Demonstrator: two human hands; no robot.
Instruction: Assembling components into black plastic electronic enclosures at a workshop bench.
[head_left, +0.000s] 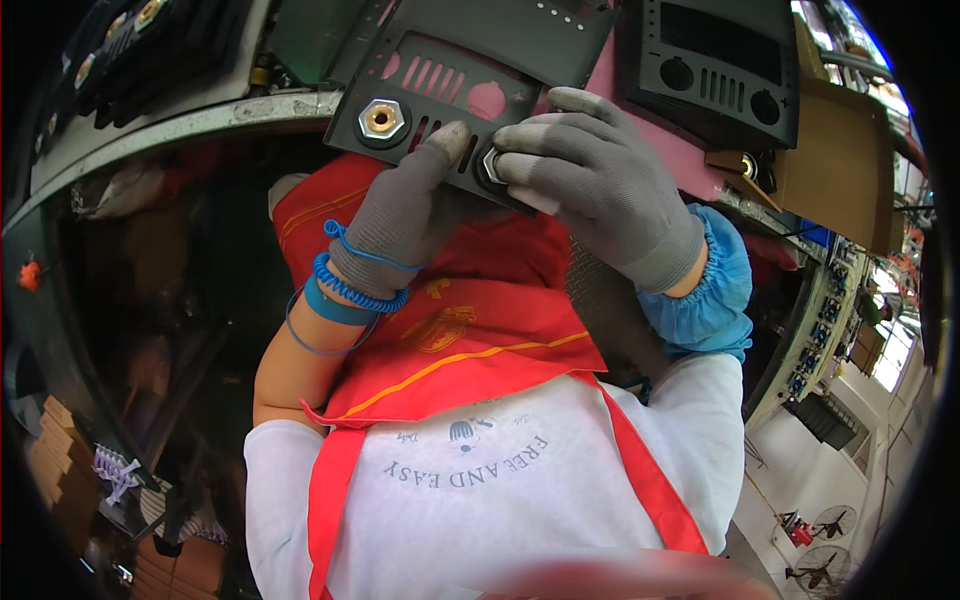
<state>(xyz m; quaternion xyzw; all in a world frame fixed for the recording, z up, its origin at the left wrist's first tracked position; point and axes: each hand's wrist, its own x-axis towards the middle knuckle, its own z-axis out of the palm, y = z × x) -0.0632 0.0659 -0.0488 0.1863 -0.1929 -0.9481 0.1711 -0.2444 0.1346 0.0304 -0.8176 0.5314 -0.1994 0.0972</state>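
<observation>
A black sheet-metal housing (440,60) with slots and round holes lies at the bench's near edge, in front of me. My left hand (405,205), in a grey glove, grips its near edge, thumb on top and the other fingers hidden beneath. Left of that thumb, a brass fitting (382,118) stands in a silver hex nut on the panel. At the panel's near right corner is a second silver hex nut (489,165). My gloved right hand (605,175) has its fingertips closed against this nut, partly covering it.
Another black housing (705,75) stands on the pink bench surface (690,165) to the right, beside an open cardboard box (835,150). More black panels with brass fittings (148,14) sit at the far left. A pale bench edge (200,125) curves across the left side. A coiled blue cord (345,285) circles my left wrist.
</observation>
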